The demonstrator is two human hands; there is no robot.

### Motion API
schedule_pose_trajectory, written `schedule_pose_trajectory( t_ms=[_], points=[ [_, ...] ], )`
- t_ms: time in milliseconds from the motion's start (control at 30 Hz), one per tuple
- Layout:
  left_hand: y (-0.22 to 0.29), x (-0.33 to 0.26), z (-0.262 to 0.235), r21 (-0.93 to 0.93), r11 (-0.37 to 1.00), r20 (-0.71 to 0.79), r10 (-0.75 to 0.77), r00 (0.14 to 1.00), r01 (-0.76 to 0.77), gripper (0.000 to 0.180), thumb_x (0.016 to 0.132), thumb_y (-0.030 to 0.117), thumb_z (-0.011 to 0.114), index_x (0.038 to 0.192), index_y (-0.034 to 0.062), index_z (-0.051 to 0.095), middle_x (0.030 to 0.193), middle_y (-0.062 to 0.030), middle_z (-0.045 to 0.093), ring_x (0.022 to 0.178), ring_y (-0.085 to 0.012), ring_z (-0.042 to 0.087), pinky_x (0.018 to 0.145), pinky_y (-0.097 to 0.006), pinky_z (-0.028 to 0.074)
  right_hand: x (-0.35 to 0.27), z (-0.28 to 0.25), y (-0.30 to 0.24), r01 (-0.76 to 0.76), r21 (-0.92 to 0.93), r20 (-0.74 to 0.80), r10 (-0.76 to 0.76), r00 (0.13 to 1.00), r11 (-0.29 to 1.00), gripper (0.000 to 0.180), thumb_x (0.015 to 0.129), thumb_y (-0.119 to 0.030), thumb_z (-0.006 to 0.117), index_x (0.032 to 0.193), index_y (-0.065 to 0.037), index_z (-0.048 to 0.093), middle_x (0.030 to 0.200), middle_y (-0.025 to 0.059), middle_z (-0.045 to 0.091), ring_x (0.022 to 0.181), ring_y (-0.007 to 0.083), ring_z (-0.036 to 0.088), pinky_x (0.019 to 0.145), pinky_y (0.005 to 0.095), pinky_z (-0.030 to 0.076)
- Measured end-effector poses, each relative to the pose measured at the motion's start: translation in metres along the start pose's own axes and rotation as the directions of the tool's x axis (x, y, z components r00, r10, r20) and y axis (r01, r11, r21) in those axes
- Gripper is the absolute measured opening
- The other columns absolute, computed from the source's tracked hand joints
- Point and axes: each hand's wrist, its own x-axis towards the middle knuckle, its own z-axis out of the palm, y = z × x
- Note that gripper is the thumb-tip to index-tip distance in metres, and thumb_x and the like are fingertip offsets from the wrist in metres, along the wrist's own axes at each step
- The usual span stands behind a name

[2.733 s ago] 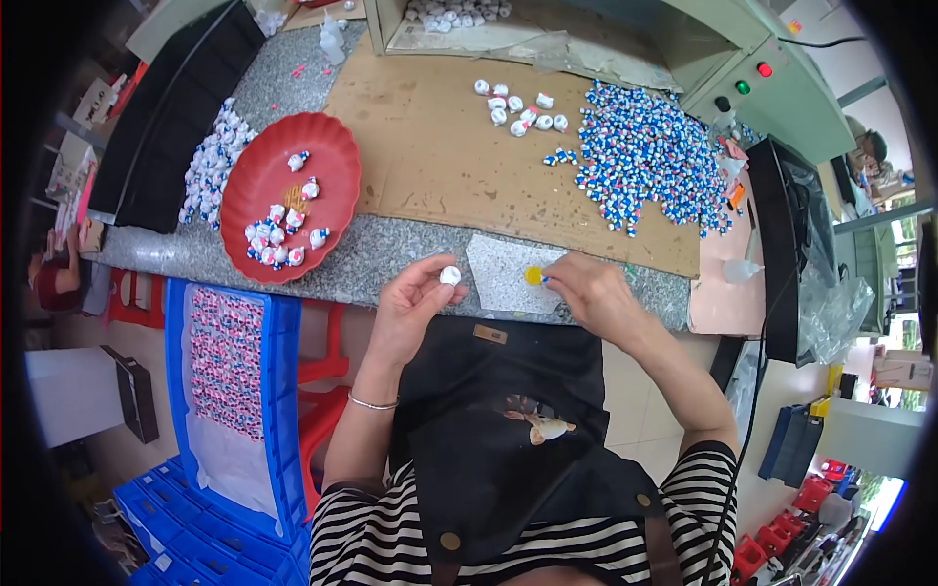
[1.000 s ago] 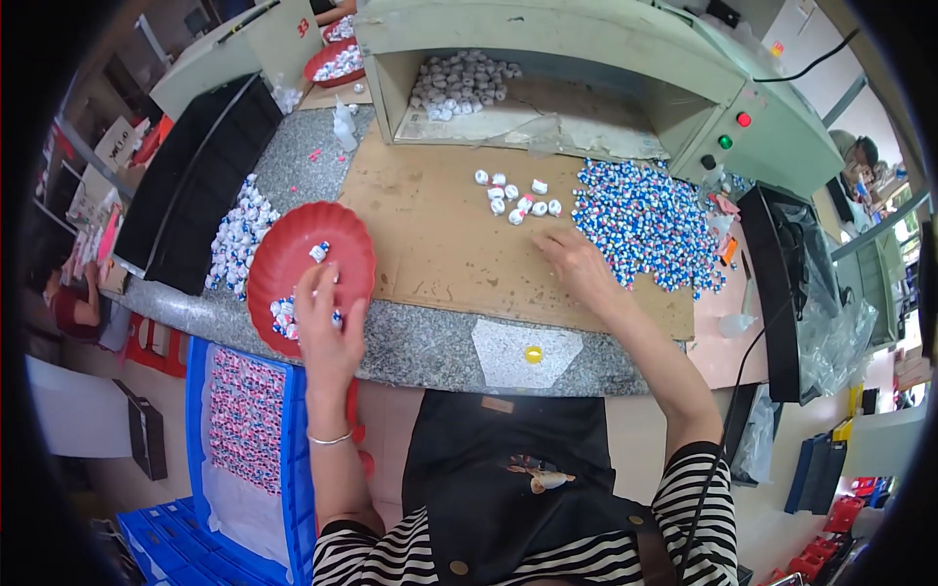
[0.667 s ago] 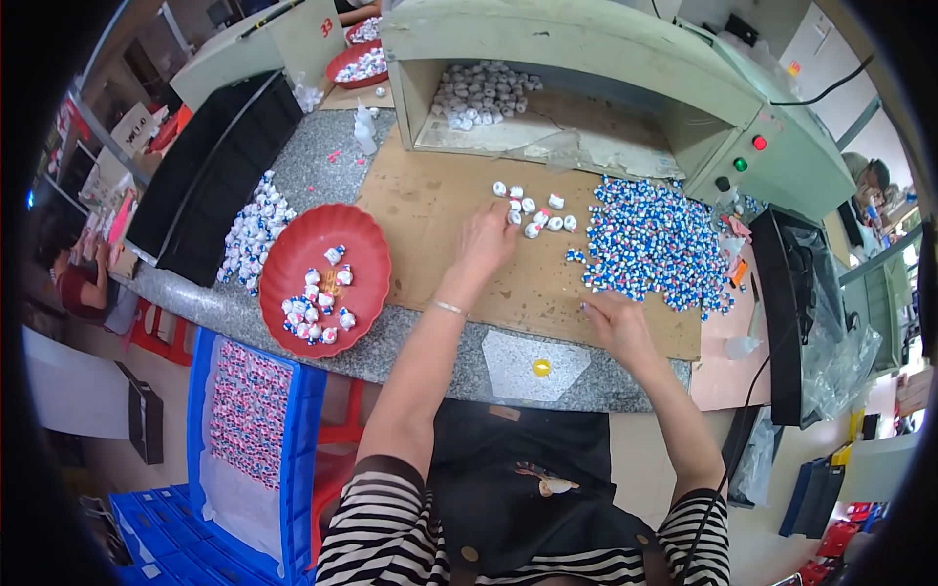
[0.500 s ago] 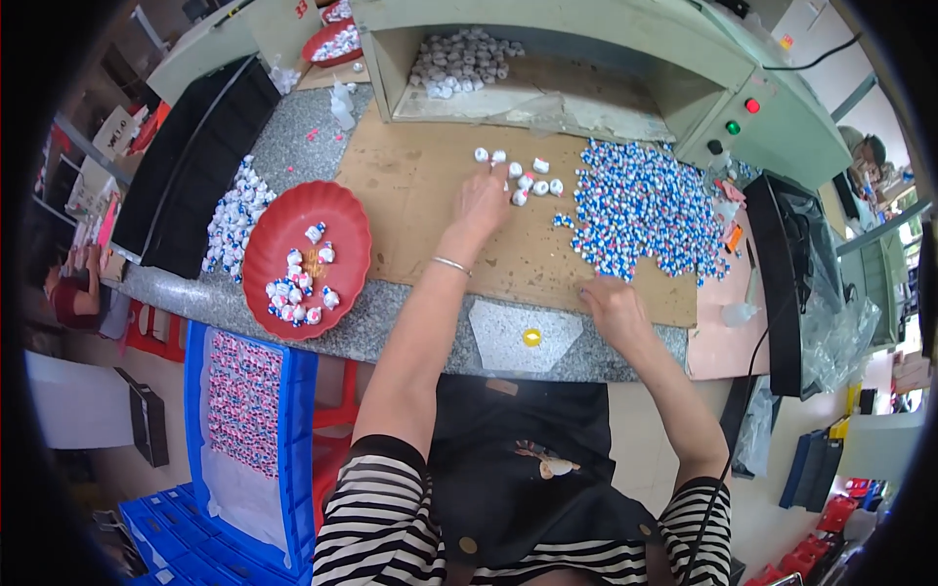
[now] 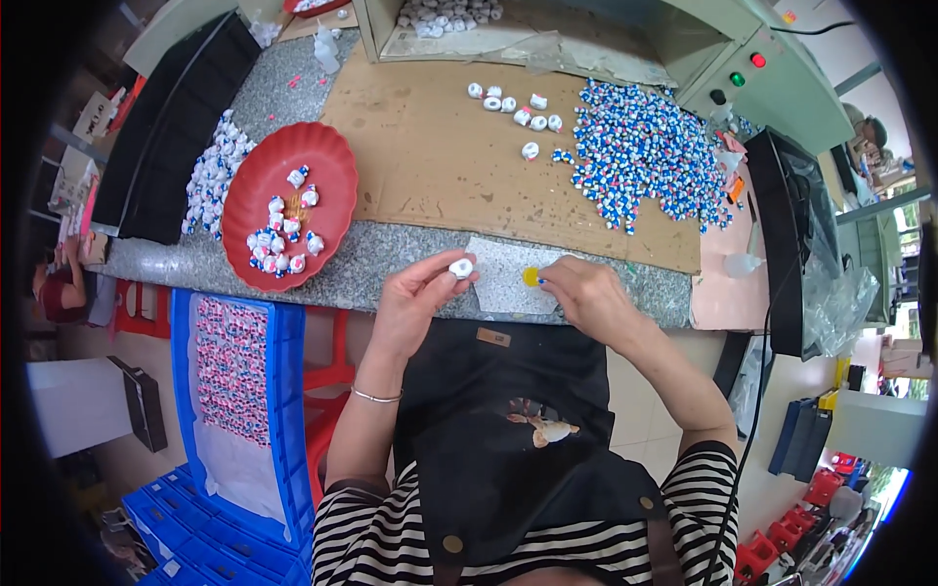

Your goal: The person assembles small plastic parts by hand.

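My left hand (image 5: 410, 303) pinches a small white rounded figurine piece (image 5: 461, 268) between thumb and fingertips, above the table's front edge. My right hand (image 5: 594, 301) is closed in a pinch on a tiny blue piece (image 5: 541, 281), mostly hidden by the fingers. Its fingertips are right beside a yellow blob (image 5: 531, 277) on a speckled pale card (image 5: 498, 289). Several loose white pieces (image 5: 536, 102) lie apart on the brown cardboard (image 5: 420, 156). To their right spreads a pile of tiny blue, white and pink pieces (image 5: 635, 161).
A red scalloped plate (image 5: 337, 181) holds several white-and-blue figurines at left, next to a white pile (image 5: 217, 166) and a black bin (image 5: 166, 127). Behind stands a pale green box (image 5: 606, 61) with lit buttons. A blue crate (image 5: 288, 410) stands below left; a black tray (image 5: 782, 254) is at right.
Both hands have drawn back to the pale card. My left hand now holds a white piece from the loose group; my right has come from the blue pile with a tiny piece.
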Motion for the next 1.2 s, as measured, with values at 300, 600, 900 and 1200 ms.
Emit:
schedule_pose_trajectory(
  t_ms=[300, 600, 900, 1200],
  points=[
    [-0.010, -0.016, 0.006, 0.046, 0.991, 0.053, 0.120, 0.991, -0.122, 0.036, 0.084, -0.010, 0.062, 0.119, -0.0022, 0.057, 0.109, -0.0080, 0.064, 0.099, -0.0129, 0.063, 0.088, -0.024, 0.051, 0.012, 0.011, 0.002, 0.162, -0.154, 0.139, -0.141, 0.980, 0.975, 0.012, 0.077, 0.001, 0.059, 0.089, 0.000, 0.061, 0.077, 0.0143, 0.056, 0.072, 0.0337, 0.059, 0.061, 0.0426, 0.048],
    [-0.045, -0.005, 0.040, 0.432, 0.817, 0.010, 0.419, 0.908, -0.382, 0.030, 0.076, -0.007, 0.069, 0.105, -0.0019, 0.060, 0.100, -0.0093, 0.061, 0.084, -0.0154, 0.066, 0.073, -0.025, 0.055, -0.004, 0.005, -0.015, -0.442, 0.598, 0.056, 0.515, 0.855, 0.668, 0.016, 0.087, -0.005, 0.065, 0.101, 0.002, 0.065, 0.085, 0.0068, 0.069, 0.073, 0.0119, 0.064, 0.067, 0.0242, 0.051],
    [-0.033, -0.010, 0.060, 0.498, 0.701, 0.198, 0.481, 0.854, -0.510, 0.032, 0.078, -0.007, 0.067, 0.110, -0.0015, 0.063, 0.103, -0.0116, 0.064, 0.084, -0.0171, 0.066, 0.074, -0.026, 0.055, -0.015, -0.009, -0.036, -0.426, 0.688, 0.127, 0.481, 0.868, 0.587, 0.015, 0.088, -0.006, 0.065, 0.102, 0.001, 0.066, 0.084, 0.0034, 0.067, 0.074, 0.0080, 0.062, 0.068, 0.0220, 0.050],
    [-0.005, -0.008, 0.052, 0.259, 0.958, 0.398, 0.013, 0.917, -0.126, 0.025, 0.097, 0.006, 0.051, 0.117, -0.0024, 0.062, 0.097, -0.0089, 0.065, 0.075, -0.0105, 0.063, 0.068, -0.023, 0.052, -0.012, -0.018, -0.051, 0.017, 0.238, -0.136, 0.016, 0.991, 0.971, 0.011, 0.079, 0.002, 0.069, 0.089, 0.001, 0.067, 0.078, 0.0114, 0.066, 0.067, 0.0213, 0.064, 0.057, 0.0305, 0.049]
  ],
)
